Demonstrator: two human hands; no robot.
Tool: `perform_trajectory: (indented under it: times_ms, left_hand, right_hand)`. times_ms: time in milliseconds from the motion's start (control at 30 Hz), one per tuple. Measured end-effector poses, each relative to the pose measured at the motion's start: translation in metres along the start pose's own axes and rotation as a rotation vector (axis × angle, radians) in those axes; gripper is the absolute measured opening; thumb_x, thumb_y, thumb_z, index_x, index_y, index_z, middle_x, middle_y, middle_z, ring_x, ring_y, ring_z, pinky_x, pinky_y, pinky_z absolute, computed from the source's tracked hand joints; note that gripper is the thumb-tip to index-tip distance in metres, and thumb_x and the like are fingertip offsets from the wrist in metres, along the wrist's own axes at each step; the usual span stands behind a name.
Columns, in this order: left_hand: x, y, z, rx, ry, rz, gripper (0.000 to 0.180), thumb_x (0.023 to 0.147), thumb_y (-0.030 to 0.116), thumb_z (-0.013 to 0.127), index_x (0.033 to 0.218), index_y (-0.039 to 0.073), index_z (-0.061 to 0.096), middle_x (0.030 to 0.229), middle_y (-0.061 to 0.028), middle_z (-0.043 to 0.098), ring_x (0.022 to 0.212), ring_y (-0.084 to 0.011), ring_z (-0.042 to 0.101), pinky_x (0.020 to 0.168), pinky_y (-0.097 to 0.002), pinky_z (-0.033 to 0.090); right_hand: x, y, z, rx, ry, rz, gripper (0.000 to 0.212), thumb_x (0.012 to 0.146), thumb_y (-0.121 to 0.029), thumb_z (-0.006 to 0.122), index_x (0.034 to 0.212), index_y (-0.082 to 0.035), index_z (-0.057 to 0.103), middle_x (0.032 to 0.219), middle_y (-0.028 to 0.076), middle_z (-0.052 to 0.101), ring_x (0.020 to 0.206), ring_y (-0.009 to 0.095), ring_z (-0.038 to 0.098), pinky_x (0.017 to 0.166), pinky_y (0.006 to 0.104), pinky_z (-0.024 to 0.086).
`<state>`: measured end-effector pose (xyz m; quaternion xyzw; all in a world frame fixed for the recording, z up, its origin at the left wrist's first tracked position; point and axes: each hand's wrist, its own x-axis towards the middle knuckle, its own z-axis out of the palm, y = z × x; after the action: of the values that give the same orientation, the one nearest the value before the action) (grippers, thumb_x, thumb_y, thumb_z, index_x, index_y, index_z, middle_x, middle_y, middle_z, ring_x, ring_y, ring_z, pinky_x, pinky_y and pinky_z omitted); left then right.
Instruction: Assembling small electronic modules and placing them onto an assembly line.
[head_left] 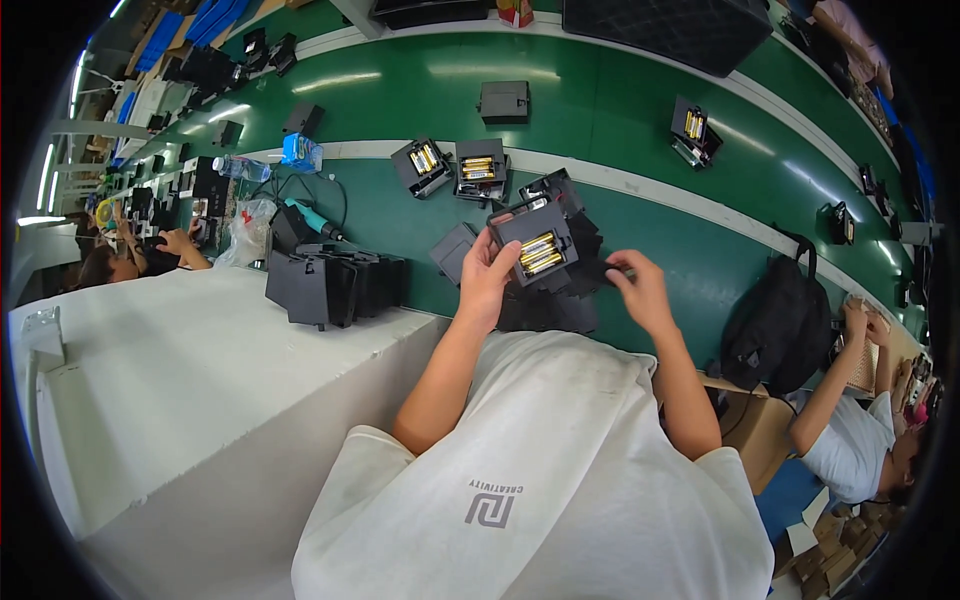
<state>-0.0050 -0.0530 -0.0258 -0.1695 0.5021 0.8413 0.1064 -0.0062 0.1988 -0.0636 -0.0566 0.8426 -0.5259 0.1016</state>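
Observation:
My left hand (483, 282) grips a black plastic battery box (512, 228) by its left side, thumb on top. Several gold-and-black batteries (541, 254) lie side by side in its open compartment, facing up. To the right of the box is my right hand (645, 292), thumb and fingertips pinched together beside dark parts. What those fingertips hold, if anything, is too small and dark to make out. Beneath the held box lies a pile of black plastic pieces (560, 312) on the green bench, partly hidden by the box and my left hand.
Two battery-filled boxes (481, 168) stand beyond my hands, and a closed black box (504, 102) sits farther back. Left are stacked black boxes (340, 285), a teal electric screwdriver (315, 220) and a white ledge (220, 370). A black backpack (775, 325) and a co-worker's arm (822, 400) are right.

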Motion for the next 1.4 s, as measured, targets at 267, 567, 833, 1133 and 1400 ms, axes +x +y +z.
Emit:
perform_trajectory:
  times_ms: [267,567,833,1133,1400]
  left_hand:
    - [0.009,0.008,0.034,0.029,-0.129,-0.032,0.049,0.094,0.011,0.057,0.139,0.003,0.038,0.12,-0.0118,0.058,0.101,-0.0159,0.057,0.085,-0.0271,0.047]
    - [0.014,0.006,0.058,0.082,-0.324,-0.028,0.067,0.092,0.008,0.06,0.148,0.007,0.024,0.134,-0.0151,0.047,0.114,-0.0208,0.052,0.097,-0.0316,0.043]
    - [0.026,0.004,0.067,0.169,-0.378,-0.072,0.081,0.083,-0.003,0.064,0.15,0.008,0.02,0.141,-0.0163,0.04,0.12,-0.0233,0.049,0.1,-0.0339,0.043]
    - [0.035,0.003,0.08,0.295,-0.347,-0.127,0.079,0.086,0.004,0.065,0.15,0.008,0.018,0.145,-0.0164,0.035,0.118,-0.026,0.052,0.096,-0.0344,0.046]
    - [-0.036,-0.063,-0.055,1.602,-0.138,-0.294,0.049,0.089,0.034,0.062,0.117,-0.002,0.043,0.103,-0.021,0.058,0.081,-0.0372,0.064,0.073,-0.0435,0.052]
  right_hand:
    - [0.016,-0.105,-0.042,0.123,0.305,-0.044,0.019,0.082,0.002,0.063,0.098,-0.002,0.07,0.085,0.003,0.066,0.063,0.011,0.05,0.058,0.0218,0.04]
    - [0.014,-0.114,-0.033,0.334,0.216,0.241,0.017,0.081,0.001,0.064,0.097,-0.002,0.072,0.076,0.001,0.067,0.057,0.012,0.048,0.055,0.0232,0.04]
    - [0.028,-0.102,-0.056,-0.078,0.107,-0.154,0.022,0.08,-0.001,0.067,0.101,-0.003,0.071,0.101,0.006,0.066,0.08,0.015,0.054,0.068,0.0257,0.045]
    - [0.043,-0.049,-0.037,0.605,0.147,0.106,0.06,0.08,-0.002,0.068,0.136,-0.005,0.047,0.136,0.016,0.047,0.118,0.025,0.048,0.098,0.0322,0.041]
    - [0.13,0.09,-0.139,0.25,0.47,0.38,0.062,0.088,-0.014,0.066,0.142,-0.001,0.036,0.138,0.024,0.043,0.119,0.031,0.049,0.1,0.0379,0.04]
